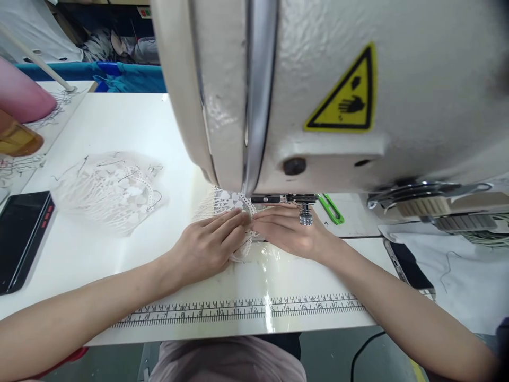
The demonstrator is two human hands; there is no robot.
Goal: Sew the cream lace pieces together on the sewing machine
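Observation:
A white lace piece [231, 199] lies under the head of a sewing machine [222, 106], partly hidden by my hands. My left hand [214, 241] rests flat on the lace, fingers stretched towards the presser area. From the other side my right hand [292, 228] reaches in, its fingertips drawn together on the lace's right edge, close to my left fingertips. The needle itself is hidden behind the machine head. A small metal attachment with a knurled screw [305, 212] sits just above my right fingers.
Another lace piece [115, 191] with loose threads lies left on the white table [159, 307], beside a black device [24, 239]. A green thread snipper [331, 208] lies behind my right hand. A phone [409, 265] is at the right. Thread cones [24, 95] stand far left. A ruler strip [238, 312] runs along the front edge.

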